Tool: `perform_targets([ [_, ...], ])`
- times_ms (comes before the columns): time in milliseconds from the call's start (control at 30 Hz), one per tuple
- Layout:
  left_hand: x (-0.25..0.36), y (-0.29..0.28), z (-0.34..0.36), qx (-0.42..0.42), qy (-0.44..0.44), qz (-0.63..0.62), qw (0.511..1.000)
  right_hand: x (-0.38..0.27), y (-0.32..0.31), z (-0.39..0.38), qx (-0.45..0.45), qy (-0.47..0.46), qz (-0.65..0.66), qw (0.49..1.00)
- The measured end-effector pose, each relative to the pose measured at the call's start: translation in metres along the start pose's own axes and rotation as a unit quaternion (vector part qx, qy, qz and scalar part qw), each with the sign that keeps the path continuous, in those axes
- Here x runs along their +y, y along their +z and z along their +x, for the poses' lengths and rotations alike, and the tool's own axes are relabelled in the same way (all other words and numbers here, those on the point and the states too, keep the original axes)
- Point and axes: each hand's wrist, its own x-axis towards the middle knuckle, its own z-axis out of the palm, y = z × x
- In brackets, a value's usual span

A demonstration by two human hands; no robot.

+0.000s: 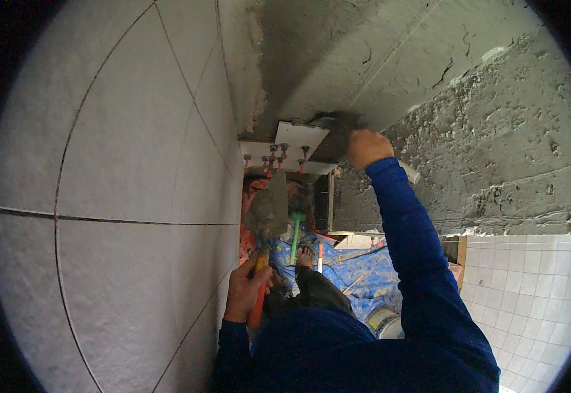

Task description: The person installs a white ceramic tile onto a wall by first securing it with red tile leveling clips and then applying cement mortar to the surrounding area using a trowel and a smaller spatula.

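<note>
My left hand (245,291) is closed round the orange and yellow handle of a trowel (269,206). The pointed blade, smeared with grey mortar, points up and away from me. Farther ahead, my right hand (369,149) is closed round a tool with a pale handle (410,172), whose end sticks out behind the fist. A dark, blurred head of that tool meets the wet grey wall (390,85); its kind cannot be made out. Just left of this hand is a white tile (298,134), with several red and black tile-levelling clips (284,149) around its lower edge.
Large grey tiles (128,144) cover the wall close on my left. Rough mortar (495,144) spreads over the right wall, above small white tiles (534,262). Below lie a blue tarp (357,275), a green-handled tool (295,237) and a bucket (385,323) near my feet.
</note>
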Motion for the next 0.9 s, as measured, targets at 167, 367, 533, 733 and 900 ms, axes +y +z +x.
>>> perform_targets([
  [167,0.002,0.0,0.001,-0.001,-0.019,-0.005,1.0,0.005,0.002,-0.027,0.085,-0.007,0.028,0.996],
  [367,0.001,0.002,0.001,0.018,-0.028,-0.03,0.999,0.002,0.033,-0.047,0.043,0.021,0.07,0.996],
  [533,-0.002,0.0,0.003,0.008,-0.02,-0.027,0.999,-0.001,0.059,-0.045,0.097,-0.01,0.093,0.991],
  [733,-0.008,0.0,0.002,0.015,-0.019,-0.027,0.999,0.0,0.065,-0.029,0.088,-0.013,0.075,0.993],
  [900,-0.011,-0.001,0.005,0.004,-0.012,-0.021,1.0,-0.003,0.052,-0.011,0.067,-0.016,0.052,0.996],
])
